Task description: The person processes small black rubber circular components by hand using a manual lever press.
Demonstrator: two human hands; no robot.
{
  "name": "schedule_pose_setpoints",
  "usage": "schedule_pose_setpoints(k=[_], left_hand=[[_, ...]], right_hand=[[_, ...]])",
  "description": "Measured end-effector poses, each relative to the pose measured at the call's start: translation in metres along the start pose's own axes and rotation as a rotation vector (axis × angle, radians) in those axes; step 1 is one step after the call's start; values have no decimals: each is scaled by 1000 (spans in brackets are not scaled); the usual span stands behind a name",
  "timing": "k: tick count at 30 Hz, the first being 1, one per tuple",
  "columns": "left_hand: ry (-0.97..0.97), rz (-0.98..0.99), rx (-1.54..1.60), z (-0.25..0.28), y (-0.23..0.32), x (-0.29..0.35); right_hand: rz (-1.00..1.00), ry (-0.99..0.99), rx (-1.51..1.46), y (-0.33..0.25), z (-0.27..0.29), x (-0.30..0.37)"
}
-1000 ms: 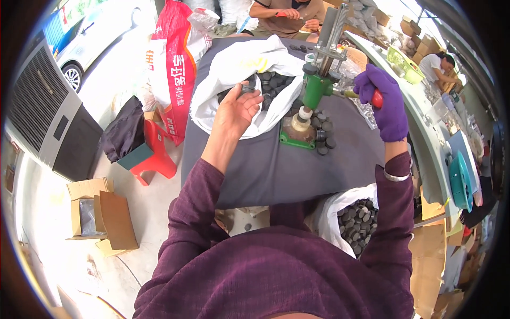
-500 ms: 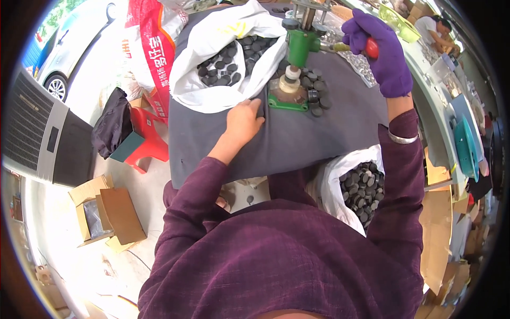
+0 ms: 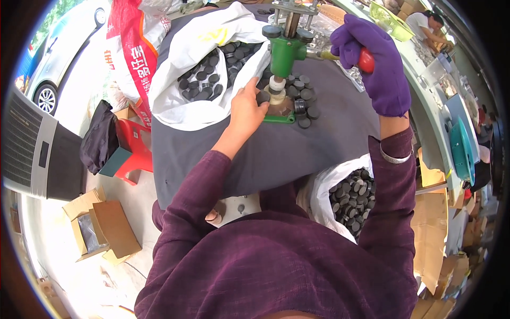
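Observation:
A green hand press [image 3: 285, 56] stands on the grey-covered table, with pale round blocks [image 3: 277, 86] stacked under its ram. My bare left hand [image 3: 247, 110] is at the left side of these blocks, pinching a round black disc [image 3: 262, 98] between thumb and fingers. My right hand [image 3: 372, 61], in a purple glove, is wrapped round the red ball knob [image 3: 366, 60] at the end of the press lever [image 3: 325, 55]. Several loose black discs [image 3: 306, 94] lie at the right of the press base. Left of my left hand, an open white sack [image 3: 183, 118] holds many more discs.
Another white sack [image 3: 322, 198] of black discs stands below the table's front edge. At left are a red stool [image 3: 137, 151] with a dark cloth, an open cardboard box [image 3: 121, 226] and a grey louvred unit [image 3: 32, 138]. Another person [image 3: 425, 26] works at the far right.
My left hand has moved from the sack's front edge over to the press blocks with a disc in its fingers. My right hand keeps its grip on the knob. The view has shifted slightly.

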State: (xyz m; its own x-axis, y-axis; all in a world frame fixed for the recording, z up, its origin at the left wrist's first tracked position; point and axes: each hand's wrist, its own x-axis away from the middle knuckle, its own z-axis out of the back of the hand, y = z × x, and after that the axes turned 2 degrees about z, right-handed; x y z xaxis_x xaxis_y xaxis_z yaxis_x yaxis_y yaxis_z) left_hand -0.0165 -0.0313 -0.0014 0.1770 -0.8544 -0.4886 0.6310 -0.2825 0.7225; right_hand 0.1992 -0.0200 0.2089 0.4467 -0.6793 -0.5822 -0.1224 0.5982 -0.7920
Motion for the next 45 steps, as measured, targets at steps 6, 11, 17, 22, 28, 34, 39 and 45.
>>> schedule_pose_setpoints(k=[6,11,17,22,28,34,39,45], left_hand=[[1,-43,-133,-15,-1,-18],[36,-11,-11,-27,6,-21],[48,102,44,-32,1,-23],[31,146,129,-36,-3,-24],[18,145,209,-34,-2,-19],[90,17,221,-19,-8,-18],[400,-25,-16,50,-58,-40],[106,187,-545,77,-85,-59]], right_hand=[[220,60,272,4,-8,0],[46,53,18,6,0,-1],[39,41,20,11,3,2],[-66,86,261,4,-16,35],[456,-73,684,70,-33,92],[293,-90,490,61,-35,90],[40,-48,467,20,-37,75],[84,-24,308,-1,3,-7]])
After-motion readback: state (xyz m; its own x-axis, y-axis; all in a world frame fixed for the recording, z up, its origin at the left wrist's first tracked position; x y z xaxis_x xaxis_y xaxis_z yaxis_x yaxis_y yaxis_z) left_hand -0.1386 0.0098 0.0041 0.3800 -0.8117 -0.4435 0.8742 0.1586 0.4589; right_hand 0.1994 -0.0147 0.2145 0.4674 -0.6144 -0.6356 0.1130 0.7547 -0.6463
